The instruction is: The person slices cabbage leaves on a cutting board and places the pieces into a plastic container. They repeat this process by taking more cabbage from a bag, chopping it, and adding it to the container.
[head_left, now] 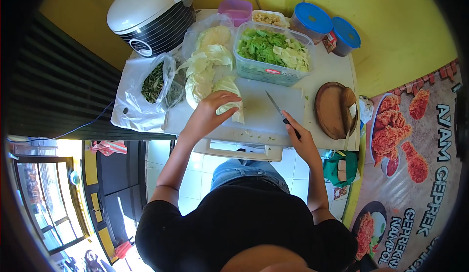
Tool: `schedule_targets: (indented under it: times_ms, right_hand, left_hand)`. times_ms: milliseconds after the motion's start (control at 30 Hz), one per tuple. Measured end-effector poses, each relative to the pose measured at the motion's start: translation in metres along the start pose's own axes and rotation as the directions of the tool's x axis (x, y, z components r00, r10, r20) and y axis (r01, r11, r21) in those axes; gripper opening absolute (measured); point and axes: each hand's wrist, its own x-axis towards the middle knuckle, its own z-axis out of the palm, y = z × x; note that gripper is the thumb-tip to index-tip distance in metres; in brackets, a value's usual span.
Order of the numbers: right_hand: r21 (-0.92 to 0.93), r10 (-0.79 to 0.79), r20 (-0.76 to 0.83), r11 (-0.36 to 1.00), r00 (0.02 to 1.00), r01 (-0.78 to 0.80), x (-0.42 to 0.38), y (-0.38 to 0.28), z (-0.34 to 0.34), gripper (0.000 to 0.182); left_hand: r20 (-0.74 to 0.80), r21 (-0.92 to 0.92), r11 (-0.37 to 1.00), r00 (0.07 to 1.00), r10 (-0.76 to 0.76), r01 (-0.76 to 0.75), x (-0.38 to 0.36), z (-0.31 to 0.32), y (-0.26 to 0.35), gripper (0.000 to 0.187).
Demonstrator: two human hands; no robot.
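My left hand (213, 114) rests with its fingers apart over pale green cabbage leaves (226, 86) at the left side of a whitish cutting board (273, 101). In my right hand (299, 134) is the black handle of a knife (274, 104), its blade pointing up and left over the board. More cabbage (199, 87) lies just left of the board, partly on a plastic bag. Behind the board a clear tub (268, 76) holds shredded green leaves and paler cut pieces. Small scraps lie along the board's near edge.
A rice cooker (154, 15) stands at the back left, above a plastic bag of dark leaves (153, 84). A purple container (235, 11) and blue-lidded tubs (312, 18) line the back. On the right sits a stone mortar (331, 110) with a pestle.
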Motion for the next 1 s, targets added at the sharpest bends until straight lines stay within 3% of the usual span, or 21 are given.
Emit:
schedule_targets:
  times_ms: [67,300,367,400,467,567,667,700,767,1000]
  right_hand:
    - [0.003,-0.035,-0.022,0.999,0.999,0.035,0.001,-0.005,0.005,0.041]
    - [0.096,0.010,-0.082,0.995,0.997,-0.002,-0.005,-0.016,0.019,0.040]
    - [0.116,0.185,-0.013,0.976,0.983,-0.183,-0.011,-0.031,0.016,0.041]
    - [0.115,0.189,-0.021,0.976,0.982,-0.185,-0.012,-0.026,0.018,0.041]
    - [-0.001,-0.079,-0.104,0.997,0.991,0.080,-0.013,-0.014,0.026,0.043]
    - [-0.018,-0.002,-0.051,1.000,0.999,0.001,-0.020,-0.012,0.030,0.043]
    - [-0.090,-0.064,-0.068,0.994,0.996,0.058,-0.023,-0.005,0.039,0.045]
    - [-0.087,-0.061,-0.074,0.995,0.995,0.055,-0.024,-0.003,0.041,0.045]
    - [-0.266,-0.035,-0.082,0.964,0.996,0.012,-0.024,-0.001,0.044,0.046]
    - [-0.403,-0.116,-0.103,0.913,0.988,0.065,-0.028,-0.003,0.058,0.054]
  left_hand:
    - [0.028,0.154,0.986,0.997,-0.066,0.061,-0.021,0.018,-0.015,0.030]
    - [-0.083,0.132,0.991,0.997,-0.005,0.016,-0.026,0.094,-0.014,0.036]
    - [-0.168,0.107,0.993,0.985,-0.037,0.056,-0.021,0.107,-0.012,0.035]
    - [-0.164,0.103,0.993,0.986,-0.032,0.050,-0.019,0.108,-0.012,0.035]
    - [-0.235,0.059,0.995,0.969,-0.070,0.086,-0.018,0.106,-0.013,0.033]
    - [-0.252,0.199,0.980,0.966,0.051,0.000,-0.019,0.105,-0.023,0.028]
    - [-0.280,0.237,0.970,0.954,0.111,-0.043,-0.021,0.108,-0.029,0.027]
    - [-0.274,0.237,0.970,0.955,0.114,-0.047,-0.021,0.109,-0.030,0.027]
    - [-0.293,0.232,0.972,0.950,0.113,-0.044,-0.021,0.110,-0.030,0.027]
    - [-0.295,0.214,0.976,0.951,0.091,-0.027,-0.022,0.112,-0.028,0.029]
